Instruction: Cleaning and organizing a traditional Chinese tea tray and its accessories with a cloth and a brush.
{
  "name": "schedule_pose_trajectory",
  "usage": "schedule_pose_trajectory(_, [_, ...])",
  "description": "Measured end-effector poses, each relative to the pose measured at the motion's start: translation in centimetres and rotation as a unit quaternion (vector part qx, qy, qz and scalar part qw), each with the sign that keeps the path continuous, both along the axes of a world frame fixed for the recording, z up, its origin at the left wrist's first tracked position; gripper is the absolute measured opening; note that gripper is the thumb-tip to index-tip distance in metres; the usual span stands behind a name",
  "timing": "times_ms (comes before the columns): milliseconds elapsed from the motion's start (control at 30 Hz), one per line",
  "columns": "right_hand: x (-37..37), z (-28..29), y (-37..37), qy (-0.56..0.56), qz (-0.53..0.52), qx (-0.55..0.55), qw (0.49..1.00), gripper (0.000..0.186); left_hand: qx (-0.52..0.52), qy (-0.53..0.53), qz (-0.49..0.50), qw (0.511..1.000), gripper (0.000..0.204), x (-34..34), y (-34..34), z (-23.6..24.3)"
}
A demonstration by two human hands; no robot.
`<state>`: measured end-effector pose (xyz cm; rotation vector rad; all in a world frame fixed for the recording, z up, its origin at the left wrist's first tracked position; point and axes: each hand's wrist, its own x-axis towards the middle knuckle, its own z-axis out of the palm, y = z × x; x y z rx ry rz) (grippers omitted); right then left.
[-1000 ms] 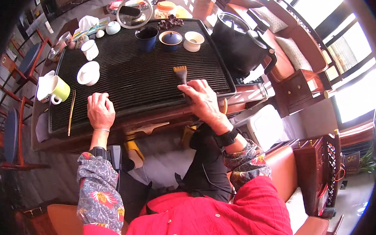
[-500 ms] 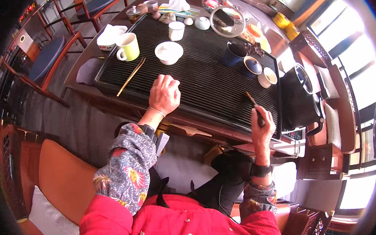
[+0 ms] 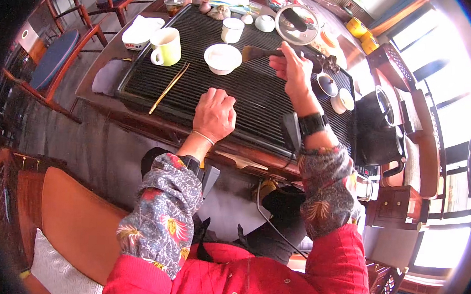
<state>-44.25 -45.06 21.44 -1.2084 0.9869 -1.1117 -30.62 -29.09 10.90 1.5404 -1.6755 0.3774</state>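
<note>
My right hand (image 3: 291,68) reaches over the ribbed black tea tray (image 3: 269,104), closed on the handle of a brush (image 3: 256,53). The brush's brown bristles point left, close to the right rim of a white bowl (image 3: 222,59). What touches the bristles I cannot tell. My left hand (image 3: 215,113) rests as a loose fist at the tray's front edge, with nothing showing in it. A pair of thin wooden tongs (image 3: 168,89) lies to its left. Behind the bowl stands a white cup (image 3: 232,30).
A yellow-green mug (image 3: 166,47) stands on the tray's left side. On the right are a dark-blue lidded cup (image 3: 327,85) and a small white cup (image 3: 342,101). A glass lid (image 3: 297,24) leans at the back. A black pot (image 3: 375,127) stands beyond the tray's right edge.
My right hand has moved up and left with the brush, from the tray's right front to beside the white bowl. My left hand stays a fist, almost in place. The view has shifted slightly.
</note>
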Motion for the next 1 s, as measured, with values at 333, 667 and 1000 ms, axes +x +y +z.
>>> schedule_pose_trajectory(333, [-0.8, -2.5, -1.6, 0.065, -0.135, -0.016, 0.989, 0.029, 0.0, 0.005, 0.003, 1.0, 0.009, 0.1, -0.1, 0.1])
schedule_pose_trajectory(667, [-6.2, -2.8, -0.3, 0.102, -0.172, -0.046, 0.979, 0.026, 0.015, -0.01, 0.01, 1.0, 0.013, -0.1, -0.1, 0.1])
schedule_pose_trajectory(1000, [-9.8, -3.4, 0.1, 0.049, -0.194, -0.034, 0.979, 0.019, 0.029, -0.024, 0.011, 0.999, 0.014, -0.1, 0.0, 0.2])
